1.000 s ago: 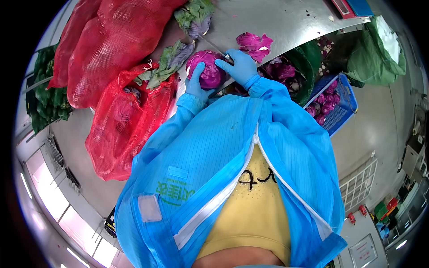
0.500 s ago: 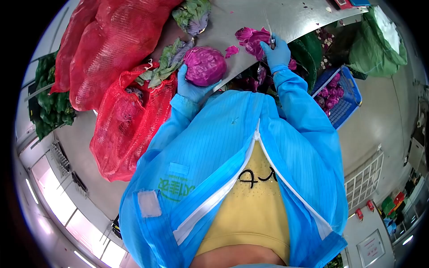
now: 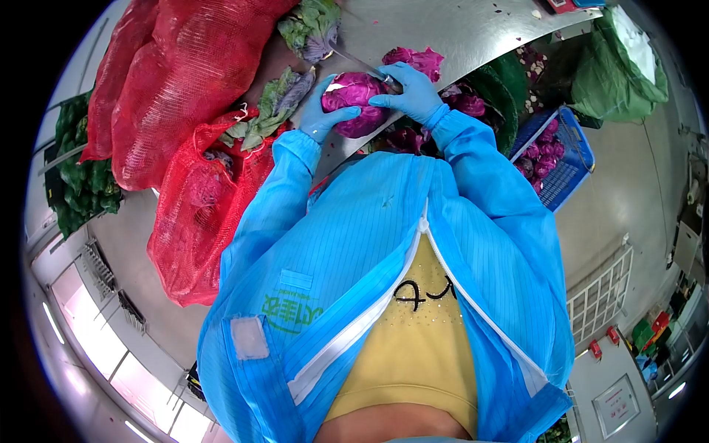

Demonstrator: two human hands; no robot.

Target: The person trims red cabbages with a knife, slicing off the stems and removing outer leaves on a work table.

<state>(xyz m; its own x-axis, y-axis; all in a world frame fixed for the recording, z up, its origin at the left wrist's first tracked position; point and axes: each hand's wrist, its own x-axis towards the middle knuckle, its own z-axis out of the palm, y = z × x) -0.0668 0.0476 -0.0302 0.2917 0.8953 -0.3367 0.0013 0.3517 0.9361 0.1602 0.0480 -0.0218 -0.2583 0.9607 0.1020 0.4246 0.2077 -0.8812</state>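
Note:
A purple cabbage (image 3: 358, 100) rests near the edge of the metal table (image 3: 458, 29), between my gloved hands. My left hand (image 3: 323, 114) grips its left side, thumb across the front. In my right hand (image 3: 412, 92) is a knife (image 3: 358, 60), its blade pointing up and left over the cabbage; the right thumb touches the cabbage. Loose purple leaves (image 3: 425, 60) lie just beyond my right hand. Green outer leaves (image 3: 279, 103) are left of the cabbage, with another leafy piece (image 3: 310, 31) farther back.
Large red mesh sacks (image 3: 196, 74) fill the left, with an open red mesh bag (image 3: 203, 221) hanging below them. At the right are a dark green bag (image 3: 506, 92), a blue basket (image 3: 572, 166) of purple cabbages and a light green sack (image 3: 613, 77).
My right hand has come back left from the loose leaves to the cabbage, with the knife. My left hand now holds the cabbage higher on its side, and the cabbage has turned, showing a pale patch.

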